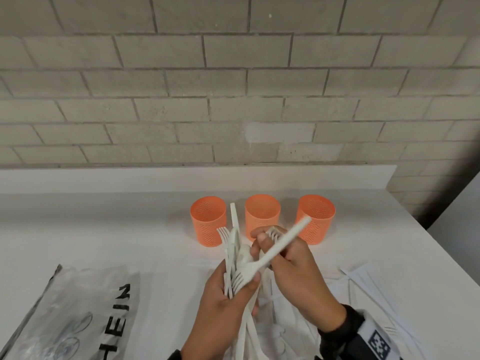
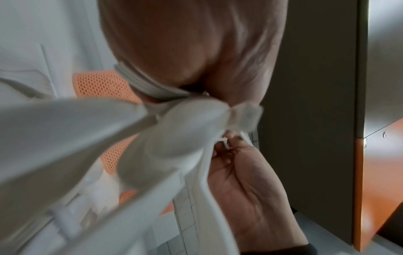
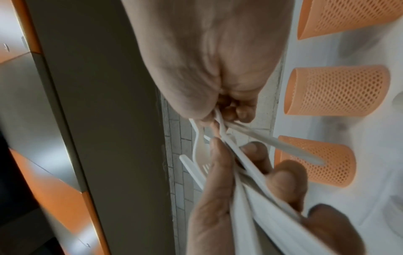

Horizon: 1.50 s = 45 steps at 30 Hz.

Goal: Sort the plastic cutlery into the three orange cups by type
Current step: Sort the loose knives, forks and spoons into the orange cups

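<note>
Three empty orange mesh cups (image 1: 207, 220) (image 1: 262, 219) (image 1: 315, 219) stand in a row at the back of the white table. In front of them my left hand (image 1: 241, 287) grips a bundle of white plastic cutlery (image 1: 232, 245) with forks and flat handles sticking up. My right hand (image 1: 270, 245) pinches a white fork (image 1: 285, 241) that lies slantwise: its handle points up-right toward the right cup and its tines lie under my left thumb. Another fork's tines (image 1: 272, 232) show at my right fingertips. The right wrist view shows both hands (image 3: 218, 198) meeting on the bundle (image 3: 250, 181) beside the cups (image 3: 338, 91).
A clear plastic bag (image 1: 78, 307) with black letters lies at the front left. White wrappers (image 1: 363, 276) and more white cutlery (image 1: 275, 333) lie under and to the right of my hands. A brick wall (image 1: 233, 100) backs the table; the table's edge (image 1: 426, 229) runs on the right.
</note>
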Motion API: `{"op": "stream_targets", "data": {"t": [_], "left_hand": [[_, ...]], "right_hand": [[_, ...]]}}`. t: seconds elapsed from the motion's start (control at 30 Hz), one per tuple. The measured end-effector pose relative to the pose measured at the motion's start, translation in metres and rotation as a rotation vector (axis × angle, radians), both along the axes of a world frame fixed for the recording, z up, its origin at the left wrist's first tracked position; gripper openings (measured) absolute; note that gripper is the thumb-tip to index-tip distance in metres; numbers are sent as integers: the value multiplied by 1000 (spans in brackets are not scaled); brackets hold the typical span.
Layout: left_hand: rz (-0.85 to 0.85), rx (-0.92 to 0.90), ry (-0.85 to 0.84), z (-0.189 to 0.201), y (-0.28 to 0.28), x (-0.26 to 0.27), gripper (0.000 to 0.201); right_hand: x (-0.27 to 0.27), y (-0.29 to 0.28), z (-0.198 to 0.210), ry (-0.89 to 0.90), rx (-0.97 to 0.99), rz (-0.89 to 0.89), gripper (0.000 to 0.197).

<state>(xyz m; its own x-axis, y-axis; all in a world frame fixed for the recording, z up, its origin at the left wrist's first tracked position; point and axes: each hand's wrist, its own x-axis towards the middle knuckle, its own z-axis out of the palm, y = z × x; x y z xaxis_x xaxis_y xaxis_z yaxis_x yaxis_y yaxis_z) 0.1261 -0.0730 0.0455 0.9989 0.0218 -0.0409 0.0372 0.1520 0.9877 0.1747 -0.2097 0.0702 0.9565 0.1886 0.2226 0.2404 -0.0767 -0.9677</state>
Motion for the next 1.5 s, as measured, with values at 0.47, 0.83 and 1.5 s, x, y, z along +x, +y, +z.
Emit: {"op": "stream_targets", "data": {"t": [0.47,0.83,1.5], "left_hand": [[118,69,98,-11,29,12,10],[12,65,11,1,10,12,10],[379,-120,-60,14,30,24,30]], "right_hand": [[45,-33,-3,90,375,-294,29],[25,-19,-5,-95,-493,317,58],[-31,-13,-18,217,-318,527,31]]}}
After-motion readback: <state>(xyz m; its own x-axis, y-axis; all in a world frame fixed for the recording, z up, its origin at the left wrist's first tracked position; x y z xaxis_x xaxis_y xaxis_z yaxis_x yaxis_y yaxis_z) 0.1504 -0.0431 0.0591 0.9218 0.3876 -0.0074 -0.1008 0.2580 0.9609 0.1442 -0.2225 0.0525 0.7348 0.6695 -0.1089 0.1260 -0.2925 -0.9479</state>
